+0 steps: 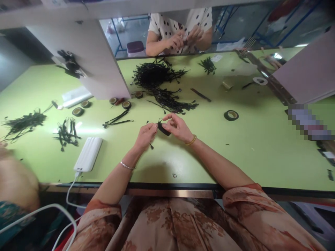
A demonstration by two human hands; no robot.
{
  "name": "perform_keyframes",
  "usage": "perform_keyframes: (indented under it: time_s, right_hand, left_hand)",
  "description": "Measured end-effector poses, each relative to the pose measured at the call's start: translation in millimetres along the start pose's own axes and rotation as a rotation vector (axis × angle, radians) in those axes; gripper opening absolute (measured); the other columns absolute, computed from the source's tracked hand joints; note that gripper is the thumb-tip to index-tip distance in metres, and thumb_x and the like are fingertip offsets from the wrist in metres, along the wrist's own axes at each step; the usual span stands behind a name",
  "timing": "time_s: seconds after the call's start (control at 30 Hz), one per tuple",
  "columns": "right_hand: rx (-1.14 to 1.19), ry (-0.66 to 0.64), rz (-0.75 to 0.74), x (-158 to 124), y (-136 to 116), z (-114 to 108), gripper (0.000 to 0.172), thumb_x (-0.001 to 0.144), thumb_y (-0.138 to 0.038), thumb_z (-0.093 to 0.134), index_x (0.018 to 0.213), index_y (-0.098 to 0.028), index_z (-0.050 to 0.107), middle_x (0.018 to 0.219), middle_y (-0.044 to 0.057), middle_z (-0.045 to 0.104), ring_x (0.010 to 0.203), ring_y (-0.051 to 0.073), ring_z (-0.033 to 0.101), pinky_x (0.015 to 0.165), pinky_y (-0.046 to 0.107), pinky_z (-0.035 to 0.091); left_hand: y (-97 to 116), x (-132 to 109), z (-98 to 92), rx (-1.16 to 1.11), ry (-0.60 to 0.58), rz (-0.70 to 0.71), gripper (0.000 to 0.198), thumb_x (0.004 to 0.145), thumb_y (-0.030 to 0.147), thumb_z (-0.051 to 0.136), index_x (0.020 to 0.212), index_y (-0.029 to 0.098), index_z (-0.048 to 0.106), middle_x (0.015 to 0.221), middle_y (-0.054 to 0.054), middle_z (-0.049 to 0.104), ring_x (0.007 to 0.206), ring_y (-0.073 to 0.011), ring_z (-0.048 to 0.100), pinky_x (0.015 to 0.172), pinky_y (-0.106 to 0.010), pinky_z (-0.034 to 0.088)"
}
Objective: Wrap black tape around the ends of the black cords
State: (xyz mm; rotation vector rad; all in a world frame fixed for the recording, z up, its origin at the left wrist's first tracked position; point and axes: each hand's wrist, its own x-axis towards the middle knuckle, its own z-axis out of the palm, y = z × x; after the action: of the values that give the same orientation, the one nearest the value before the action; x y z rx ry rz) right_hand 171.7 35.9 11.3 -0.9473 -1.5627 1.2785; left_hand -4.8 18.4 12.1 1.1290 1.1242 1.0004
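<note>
Both of my hands meet above the green table (235, 157), close to the middle. My left hand (145, 136) pinches a thin black cable (151, 146) whose end dangles below the fingers. My right hand (178, 126) holds a black tape roll (163, 129) and pinches the cable's upper loop at its fingertips. The two hands nearly touch at the roll. A pile of black cables (157, 78) lies just beyond them.
A white power bank (88, 154) with its cord lies left of my hands. Tape rolls (231, 115) (126, 104) (77, 111) dot the table. Smaller cable bundles (65, 134) (23, 123) lie at left. A person in a dotted shirt (180, 35) works opposite. White dividers (94, 59) stand on the table.
</note>
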Motion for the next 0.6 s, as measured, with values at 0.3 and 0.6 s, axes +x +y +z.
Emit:
perform_keyframes:
  time_s: [0.3, 0.6]
  right_hand:
    - [-0.215, -0.008, -0.081, 0.7, -3.3, -1.5, 0.025, 0.083, -0.042, 0.062, 0.082, -0.017, 0.063, 0.066, 0.0, 0.061, 0.058, 0.012, 0.05, 0.058, 0.027, 0.04]
    - [-0.176, -0.003, 0.015, -1.7, -7.0, 1.6, 0.018, 0.082, -0.035, 0.061, 0.073, -0.019, 0.058, 0.058, -0.001, 0.06, 0.051, 0.012, 0.051, 0.053, 0.027, 0.041]
  left_hand:
    - [-0.9, -4.4, -3.6, 0.556, -0.024, 0.261, 0.036, 0.089, 0.048, 0.048, 0.069, 0.018, 0.049, 0.057, 0.005, 0.04, 0.055, -0.009, 0.034, 0.055, -0.024, 0.029]
    - [0.7, -10.4, -0.3, 0.96, 0.019, 0.329, 0.023, 0.096, 0.036, 0.04, 0.084, 0.021, 0.053, 0.073, 0.0, 0.058, 0.065, -0.0131, 0.05, 0.064, -0.025, 0.037]
